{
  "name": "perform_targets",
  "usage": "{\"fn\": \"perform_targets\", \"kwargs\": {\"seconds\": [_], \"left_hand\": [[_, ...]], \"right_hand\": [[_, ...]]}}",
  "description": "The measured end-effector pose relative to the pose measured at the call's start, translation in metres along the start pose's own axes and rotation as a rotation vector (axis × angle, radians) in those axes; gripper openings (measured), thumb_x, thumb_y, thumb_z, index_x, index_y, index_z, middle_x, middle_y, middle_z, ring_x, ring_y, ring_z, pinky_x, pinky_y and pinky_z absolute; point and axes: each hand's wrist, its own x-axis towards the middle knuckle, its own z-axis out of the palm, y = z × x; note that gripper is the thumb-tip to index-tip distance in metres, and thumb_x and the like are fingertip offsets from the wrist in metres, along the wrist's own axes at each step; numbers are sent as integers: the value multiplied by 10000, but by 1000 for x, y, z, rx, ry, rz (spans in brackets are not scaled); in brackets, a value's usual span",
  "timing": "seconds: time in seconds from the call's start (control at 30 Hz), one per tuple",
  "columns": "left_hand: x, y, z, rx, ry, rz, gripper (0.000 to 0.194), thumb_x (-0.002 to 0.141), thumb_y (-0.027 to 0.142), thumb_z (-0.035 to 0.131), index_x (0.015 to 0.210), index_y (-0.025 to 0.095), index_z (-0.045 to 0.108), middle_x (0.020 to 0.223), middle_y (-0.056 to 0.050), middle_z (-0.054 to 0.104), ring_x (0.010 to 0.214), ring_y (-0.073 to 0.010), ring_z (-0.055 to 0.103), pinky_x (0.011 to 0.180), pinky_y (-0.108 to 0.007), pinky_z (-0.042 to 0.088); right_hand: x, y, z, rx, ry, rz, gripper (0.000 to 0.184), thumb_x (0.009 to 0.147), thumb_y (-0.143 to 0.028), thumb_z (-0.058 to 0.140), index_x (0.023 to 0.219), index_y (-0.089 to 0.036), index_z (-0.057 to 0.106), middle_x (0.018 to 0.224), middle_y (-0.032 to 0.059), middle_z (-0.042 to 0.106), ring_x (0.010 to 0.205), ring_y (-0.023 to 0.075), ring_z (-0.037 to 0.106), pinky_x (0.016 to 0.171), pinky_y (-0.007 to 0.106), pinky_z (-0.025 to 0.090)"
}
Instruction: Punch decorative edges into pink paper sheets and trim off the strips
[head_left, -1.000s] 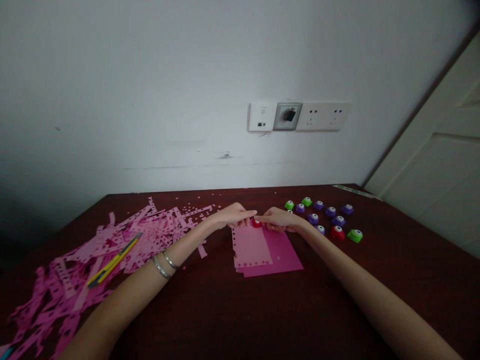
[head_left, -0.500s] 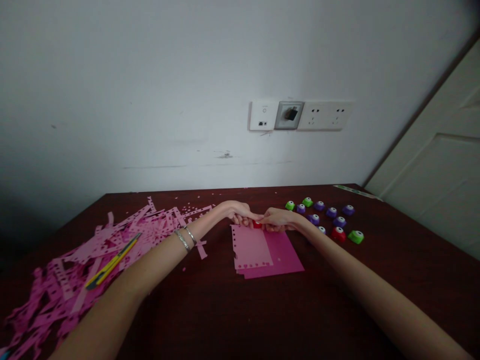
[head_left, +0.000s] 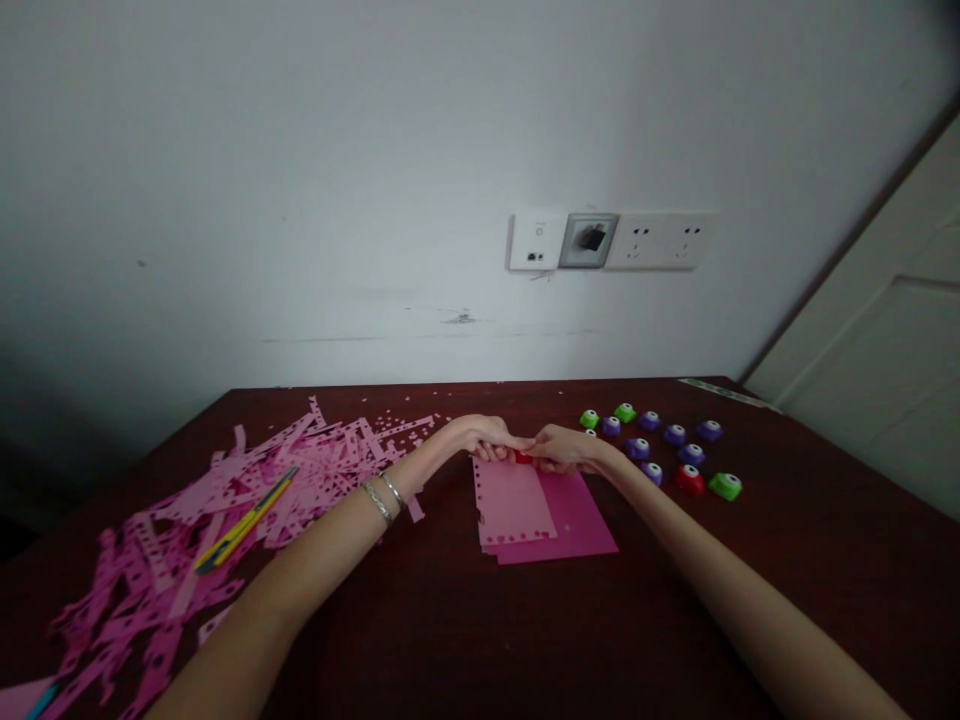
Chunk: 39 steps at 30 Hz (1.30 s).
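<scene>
A light pink sheet of paper (head_left: 514,500), with small holes punched along its left and lower edges, lies over a darker magenta sheet (head_left: 581,515). At its far edge sits a red craft punch (head_left: 523,457), mostly covered by fingers. My left hand (head_left: 489,437) is closed around the punch's left side, its thumb stretched across the top. From the right, my right hand (head_left: 559,447) grips the same punch with curled fingers, and the two thumbs meet over it. The paper's far edge is hidden under my hands.
Pink punched paper strips (head_left: 300,490) heap up on the left, with a yellow utility knife (head_left: 246,522) on top. Several green, purple and red punches stand at right, among them a red one (head_left: 689,479). A wall with sockets (head_left: 660,241) rises behind the dark table (head_left: 480,640).
The whole view has shifted slightly, so everything appears a little lower and further right. Both hands stay on the red punch at the paper's far edge.
</scene>
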Motion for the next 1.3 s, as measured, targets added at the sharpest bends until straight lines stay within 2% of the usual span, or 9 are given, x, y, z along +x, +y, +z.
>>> {"fn": "perform_targets", "kwargs": {"seconds": [0.13,0.27,0.43,0.53,0.63,0.77,0.87,0.93,1.3], "left_hand": [[-5,0,5,91,163,59,535,479,647,703,530,130,576,455,15,444,389,-47,313,382,-210,197],[-13,1,10,178,302,102,577,496,695,652,528,125,568,451,11,464,395,-62,363,396,-219,242],[-33,5,13,279,463,265,542,664,668,535,550,139,563,462,13,462,422,-77,380,453,-243,298],[-46,2,11,349,504,355,516,729,626,482,539,150,539,476,10,462,445,-78,373,467,-242,280],[-55,-5,8,461,486,389,481,727,581,507,498,159,494,465,21,424,445,-73,327,462,-247,239],[-54,-12,11,595,371,401,392,706,474,571,484,162,490,465,29,433,457,-75,342,470,-246,232],[-48,-12,19,670,295,385,373,700,416,586,449,159,484,423,38,427,429,-69,340,461,-239,228],[-44,-12,23,708,290,377,392,693,408,598,419,157,475,397,37,425,407,-65,334,456,-238,230],[-35,-18,21,646,270,334,349,670,386,638,436,164,505,412,34,480,411,-75,417,473,-227,294]], "right_hand": [[1,4,-1,44,-11,11,300,763,-338,537,536,-143,519,431,-39,460,334,31,347,321,168,236],[0,5,-3,3,52,8,381,757,-457,552,533,-154,496,417,-44,441,328,36,337,323,179,227],[-9,-4,-3,49,64,-5,498,753,-597,507,505,-170,441,384,-55,370,322,34,281,320,190,166],[-16,-11,-7,80,58,-76,510,768,-629,458,585,-155,505,421,-49,394,347,41,315,334,186,199],[-21,-15,-14,36,80,-203,451,740,-567,552,819,-125,600,487,-46,450,389,54,372,365,187,259],[-18,-10,-21,-157,62,-309,467,672,-429,672,1019,-122,617,644,-6,573,506,80,462,450,196,332],[-12,-4,-20,-266,100,-358,438,661,-350,683,1035,-127,632,742,18,613,623,114,525,551,219,387],[-8,-2,-17,-313,140,-374,405,663,-317,678,1022,-133,643,765,22,617,652,126,535,582,231,397],[-4,-3,-7,-389,237,-475,252,696,-240,651,923,-130,659,785,35,603,672,130,534,609,237,405]]}}
